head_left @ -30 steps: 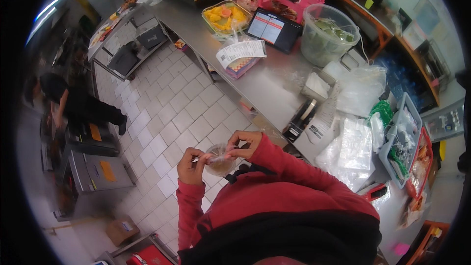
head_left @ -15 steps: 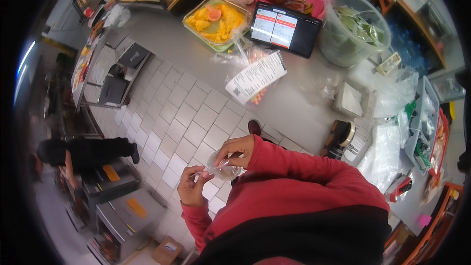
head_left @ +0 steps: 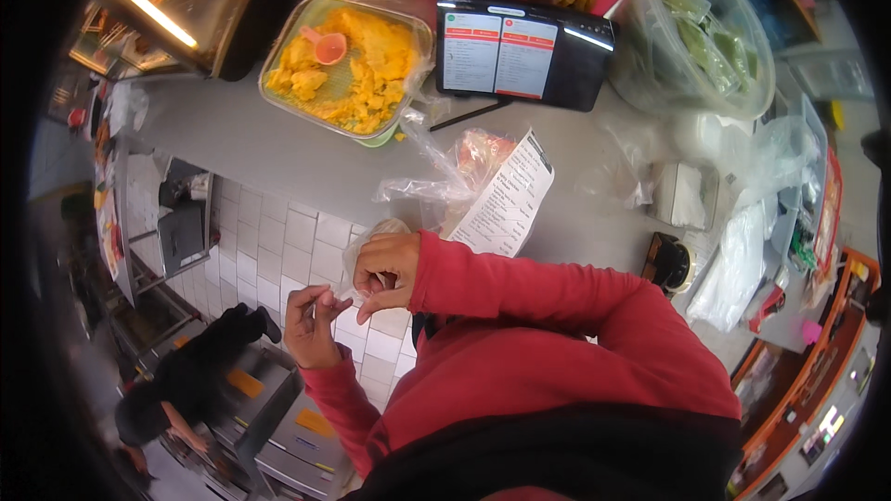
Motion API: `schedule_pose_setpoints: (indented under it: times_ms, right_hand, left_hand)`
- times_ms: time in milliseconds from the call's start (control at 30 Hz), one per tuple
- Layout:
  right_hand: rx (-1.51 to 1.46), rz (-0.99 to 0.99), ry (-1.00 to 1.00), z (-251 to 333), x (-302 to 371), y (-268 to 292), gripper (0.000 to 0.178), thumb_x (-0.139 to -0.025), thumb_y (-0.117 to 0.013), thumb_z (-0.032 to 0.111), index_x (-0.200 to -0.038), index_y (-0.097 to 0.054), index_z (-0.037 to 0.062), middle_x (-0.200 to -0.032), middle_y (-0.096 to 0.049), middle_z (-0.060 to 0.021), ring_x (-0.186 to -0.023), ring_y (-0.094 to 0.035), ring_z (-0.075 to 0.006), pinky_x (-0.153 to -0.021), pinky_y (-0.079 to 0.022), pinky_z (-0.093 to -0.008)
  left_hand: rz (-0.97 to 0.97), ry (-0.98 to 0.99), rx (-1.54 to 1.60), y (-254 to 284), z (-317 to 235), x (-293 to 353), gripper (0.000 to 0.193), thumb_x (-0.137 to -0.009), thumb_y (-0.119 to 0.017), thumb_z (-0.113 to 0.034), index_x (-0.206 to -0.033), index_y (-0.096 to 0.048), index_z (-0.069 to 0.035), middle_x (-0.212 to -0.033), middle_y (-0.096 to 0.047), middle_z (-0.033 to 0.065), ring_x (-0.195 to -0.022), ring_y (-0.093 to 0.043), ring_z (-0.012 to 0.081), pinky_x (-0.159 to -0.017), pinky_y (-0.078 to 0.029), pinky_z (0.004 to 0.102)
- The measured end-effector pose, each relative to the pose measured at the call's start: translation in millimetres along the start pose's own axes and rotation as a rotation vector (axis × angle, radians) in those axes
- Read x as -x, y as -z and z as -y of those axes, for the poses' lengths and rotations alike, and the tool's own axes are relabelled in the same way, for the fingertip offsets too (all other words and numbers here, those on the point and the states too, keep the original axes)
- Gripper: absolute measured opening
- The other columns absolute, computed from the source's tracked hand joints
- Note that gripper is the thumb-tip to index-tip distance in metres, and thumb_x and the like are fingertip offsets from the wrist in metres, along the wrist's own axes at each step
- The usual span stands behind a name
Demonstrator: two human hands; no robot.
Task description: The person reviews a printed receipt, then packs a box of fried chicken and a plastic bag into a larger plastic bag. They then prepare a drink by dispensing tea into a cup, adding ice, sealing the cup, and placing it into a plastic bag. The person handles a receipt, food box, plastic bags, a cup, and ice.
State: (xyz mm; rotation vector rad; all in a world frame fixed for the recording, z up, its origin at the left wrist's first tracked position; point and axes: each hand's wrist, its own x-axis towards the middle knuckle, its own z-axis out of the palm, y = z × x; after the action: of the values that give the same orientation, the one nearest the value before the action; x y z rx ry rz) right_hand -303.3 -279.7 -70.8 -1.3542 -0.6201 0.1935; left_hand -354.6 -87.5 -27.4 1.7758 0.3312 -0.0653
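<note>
Two hands: a small clear plastic bag (head_left: 369, 246) is held between them, in front of the chest, above the white tiled floor (head_left: 269, 250) and just short of the counter edge.
Clear plastic bag: crumpled, translucent; contents cannot be told.
Right hand (head_left: 385, 274): closed, fingertips pinched on the bag's lower edge; wrist bent inward, red sleeve (head_left: 520, 288) drawn to the wrist.
Left hand (head_left: 311, 325): palm turned up, fingers curled; a thin strip of the bag is gripped between thumb and forefinger.
Paper slip (head_left: 509, 197): white, long, printed; laid slanted on the grey counter (head_left: 241, 144), just beyond the right hand.
Loose bags (head_left: 445, 172): clear film with an orange-red pack inside, touching the slip.
Tray (head_left: 348, 65): rectangular, green-rimmed, filled with yellow pieces; a pink scoop (head_left: 327, 46) is set in it.
Screen (head_left: 520, 48): black, tilted, red-and-white panels; placed right of the tray.
Tub (head_left: 701, 32): round, clear, green packets inside; far right.
Second person (head_left: 186, 380): dark clothing, lower left, well apart.
</note>
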Motion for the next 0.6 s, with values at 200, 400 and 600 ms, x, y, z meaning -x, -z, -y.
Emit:
schedule_pose_setpoints:
  times_ms: [200,400,600]
  right_hand:
    - [-0.119,-0.123,-0.156,-17.4,-0.3,13.2,0.015,-0.075,-0.072,0.011,-0.084,-0.061,0.0053,-0.084,-0.058,-0.0040,-0.072,-0.057,-0.0128,-0.062,-0.048,-0.0236]
    - [-0.007,-0.455,-0.267,-7.9,-9.4,10.1,0.013,-0.077,-0.067,0.010,-0.086,-0.059,0.0056,-0.081,-0.057,-0.0050,-0.069,-0.056,-0.0125,-0.057,-0.046,-0.0243]
    - [0.004,-0.527,-0.436,-10.3,-15.9,5.0,0.016,-0.077,-0.069,0.014,-0.081,-0.056,0.0060,-0.075,-0.056,-0.0034,-0.061,-0.052,-0.0111,-0.053,-0.043,-0.0242]
  left_hand:
    - [0.310,-0.107,-0.107,-7.0,-3.0,-69.9,0.017,-0.085,-0.052,0.008,-0.102,-0.056,0.005,-0.097,-0.047,0.0095,-0.085,-0.055,0.0151,-0.077,-0.056,0.0301]
    - [0.686,-0.223,-0.256,-9.8,-16.1,-119.2,0.027,-0.079,-0.050,0.015,-0.101,-0.060,0.003,-0.101,-0.051,0.0113,-0.094,-0.056,0.0166,-0.076,-0.052,0.0255]
    - [1.066,-0.394,-0.420,-9.6,-14.0,-141.1,0.025,-0.075,-0.057,0.010,-0.097,-0.060,0.000,-0.101,-0.056,0.0122,-0.094,-0.058,0.0221,-0.080,-0.048,0.0296]
